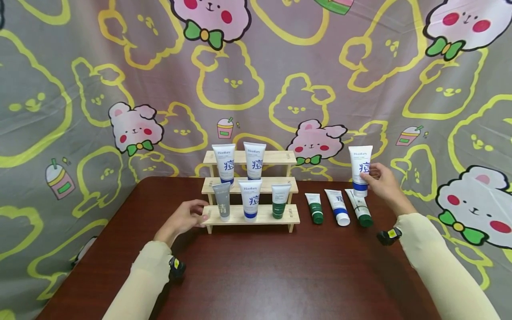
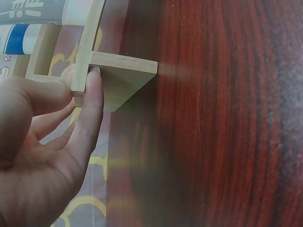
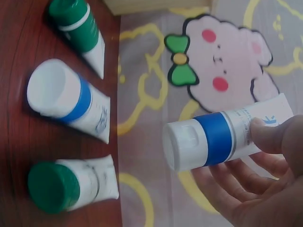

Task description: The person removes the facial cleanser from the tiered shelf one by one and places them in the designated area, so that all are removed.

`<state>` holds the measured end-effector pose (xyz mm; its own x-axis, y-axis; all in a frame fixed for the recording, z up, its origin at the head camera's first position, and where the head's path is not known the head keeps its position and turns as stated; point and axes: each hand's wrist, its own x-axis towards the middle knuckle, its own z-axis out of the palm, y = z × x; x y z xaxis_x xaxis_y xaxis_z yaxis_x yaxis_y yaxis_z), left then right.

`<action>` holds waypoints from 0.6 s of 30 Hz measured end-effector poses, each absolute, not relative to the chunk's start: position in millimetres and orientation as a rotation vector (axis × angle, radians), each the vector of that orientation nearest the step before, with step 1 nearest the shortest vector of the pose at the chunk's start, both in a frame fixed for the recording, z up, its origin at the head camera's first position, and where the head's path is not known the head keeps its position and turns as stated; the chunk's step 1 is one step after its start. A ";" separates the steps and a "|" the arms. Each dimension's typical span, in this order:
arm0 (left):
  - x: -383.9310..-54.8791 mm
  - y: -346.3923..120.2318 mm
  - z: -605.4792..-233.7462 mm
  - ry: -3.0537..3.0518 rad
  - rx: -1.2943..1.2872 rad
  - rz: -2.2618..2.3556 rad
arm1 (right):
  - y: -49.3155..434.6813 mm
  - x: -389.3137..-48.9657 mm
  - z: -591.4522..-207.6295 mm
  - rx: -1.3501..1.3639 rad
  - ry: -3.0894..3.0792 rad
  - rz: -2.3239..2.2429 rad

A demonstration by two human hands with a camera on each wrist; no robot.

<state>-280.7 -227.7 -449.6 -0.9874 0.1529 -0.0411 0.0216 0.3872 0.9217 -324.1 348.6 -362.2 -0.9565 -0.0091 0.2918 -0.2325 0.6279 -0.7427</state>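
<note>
My right hand (image 1: 386,184) holds a white squeeze tube (image 1: 361,162) with a blue band upright above the table, cap down. In the right wrist view the thumb lies across the tube's front, with the fingers behind. My left hand (image 1: 186,218) pinches the left end of the lowest step of a wooden tiered stand (image 1: 288,218); the left wrist view shows thumb above and a finger under the board. A grey tube (image 1: 222,202), a white-and-blue tube (image 1: 250,200) and a white-and-green tube (image 1: 280,200) stand on that step. Two more white-and-blue tubes (image 1: 225,162) stand on the middle step.
Right of the stand lie a small green-and-white tube (image 1: 314,208), a white-and-blue tube (image 1: 337,206) and a white tube with a green cap (image 1: 359,208). They rest on the dark red-brown table (image 1: 256,275). A cartoon-printed curtain (image 1: 256,89) hangs behind.
</note>
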 end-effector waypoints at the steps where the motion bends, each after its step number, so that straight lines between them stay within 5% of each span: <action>1: -280.8 -227.8 -450.0 2.517 0.159 1.666 | 352.3 -324.5 -363.7 0.185 -2.601 1.235; 18: -280.4 -227.3 -450.3 2.491 0.171 1.708 | 406.4 -322.7 -390.5 0.009 -2.761 1.227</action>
<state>-280.4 -227.3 -450.3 -0.9869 0.1580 -0.0320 0.0271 0.3582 0.9333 -322.7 406.4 -390.5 -0.9928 0.0431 0.1119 -0.0541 0.6712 -0.7393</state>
